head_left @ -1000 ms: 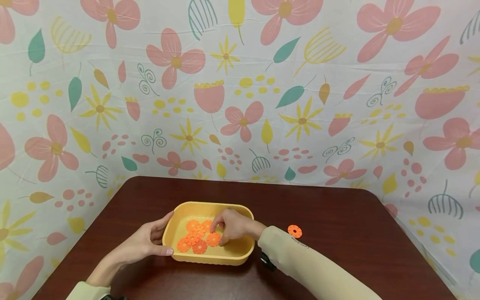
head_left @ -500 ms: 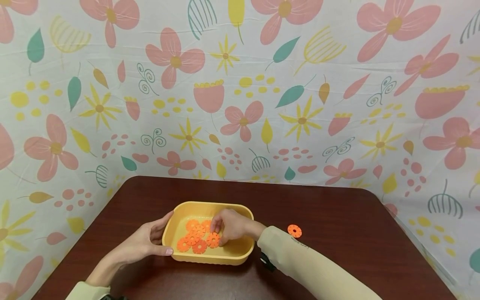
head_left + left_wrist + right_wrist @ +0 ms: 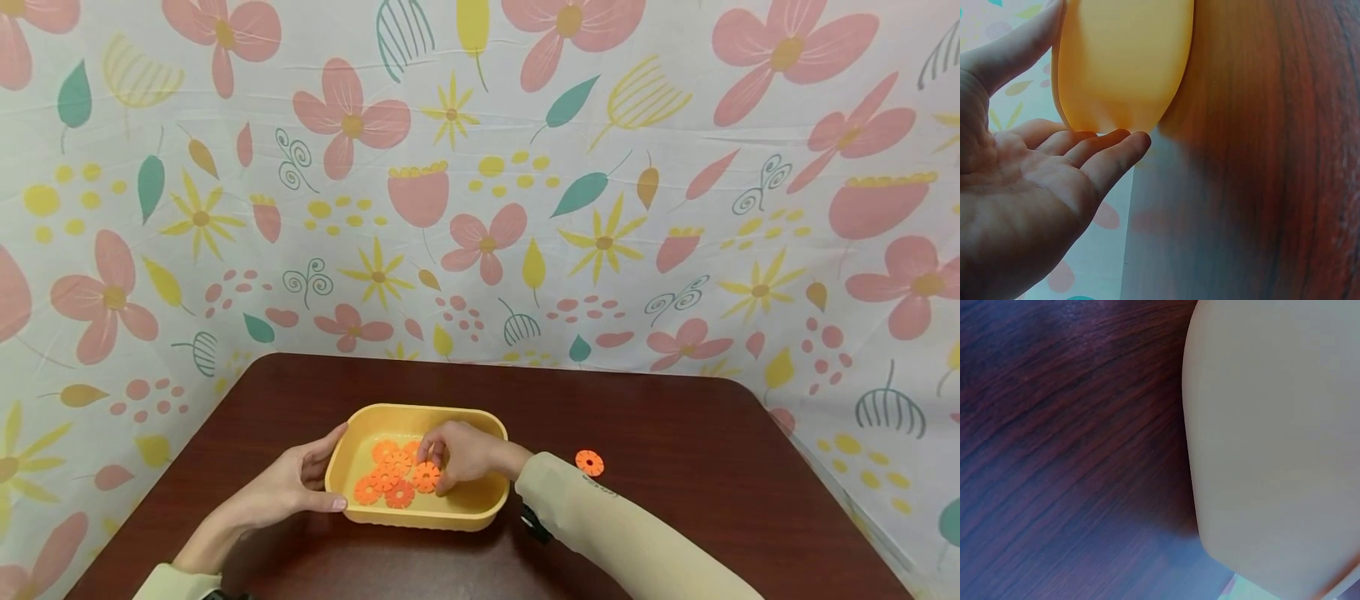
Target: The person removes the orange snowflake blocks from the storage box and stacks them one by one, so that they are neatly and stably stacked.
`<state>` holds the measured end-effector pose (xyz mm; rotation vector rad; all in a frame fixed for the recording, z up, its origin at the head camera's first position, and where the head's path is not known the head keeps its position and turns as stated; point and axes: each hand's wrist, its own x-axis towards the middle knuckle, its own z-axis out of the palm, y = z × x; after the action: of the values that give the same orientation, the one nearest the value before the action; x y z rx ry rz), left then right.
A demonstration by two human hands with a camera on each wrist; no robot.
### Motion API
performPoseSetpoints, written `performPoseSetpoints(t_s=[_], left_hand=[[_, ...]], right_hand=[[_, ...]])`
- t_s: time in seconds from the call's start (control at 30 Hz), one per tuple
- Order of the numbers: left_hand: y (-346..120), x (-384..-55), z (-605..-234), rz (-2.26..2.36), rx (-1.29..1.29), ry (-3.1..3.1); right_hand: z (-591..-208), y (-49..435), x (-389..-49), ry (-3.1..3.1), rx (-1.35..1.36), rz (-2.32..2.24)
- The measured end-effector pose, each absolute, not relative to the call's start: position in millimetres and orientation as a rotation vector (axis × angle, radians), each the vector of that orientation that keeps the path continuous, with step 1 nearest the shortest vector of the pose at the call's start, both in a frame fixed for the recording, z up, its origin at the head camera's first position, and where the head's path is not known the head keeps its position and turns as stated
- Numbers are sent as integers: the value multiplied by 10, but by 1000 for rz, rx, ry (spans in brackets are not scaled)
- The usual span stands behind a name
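A yellow rectangular plastic tub point(image 3: 420, 518) sits on the table with several orange notched interlocking discs point(image 3: 385, 477) inside, some overlapping. My left hand point(image 3: 281, 483) grips the tub's left end, thumb near the front corner and fingers at the back corner. In the left wrist view, the left hand point(image 3: 1041, 175) has its fingertips against the tub's end wall point(image 3: 1122, 62). My right hand point(image 3: 465, 450) reaches in over the right rim and pinches one orange disc point(image 3: 426, 477) between thumb and fingers, just above the tub floor.
A single orange disc point(image 3: 589, 462) lies on the dark wooden table point(image 3: 660, 483), right of the tub. A flower-print cloth point(image 3: 487, 283) hangs behind and at both sides. In the right wrist view, a pale smooth curved surface point(image 3: 1272, 437) hides the right hand.
The pinched disc and my right fingertips have shifted very slightly left inside the tub, and the disc's tilt has changed a little. The left hand and tub have stayed put.
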<state>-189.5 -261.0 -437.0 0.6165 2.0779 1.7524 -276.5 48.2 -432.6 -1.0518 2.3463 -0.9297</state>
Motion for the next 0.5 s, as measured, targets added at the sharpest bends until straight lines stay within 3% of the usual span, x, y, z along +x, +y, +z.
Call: performPoseSetpoints(t_s=[0.5], left_hand=[[-2619,-1904,-4375,1751,642,2079]], right_hand=[[-4299,480,-2784,2329,-1103,-972]])
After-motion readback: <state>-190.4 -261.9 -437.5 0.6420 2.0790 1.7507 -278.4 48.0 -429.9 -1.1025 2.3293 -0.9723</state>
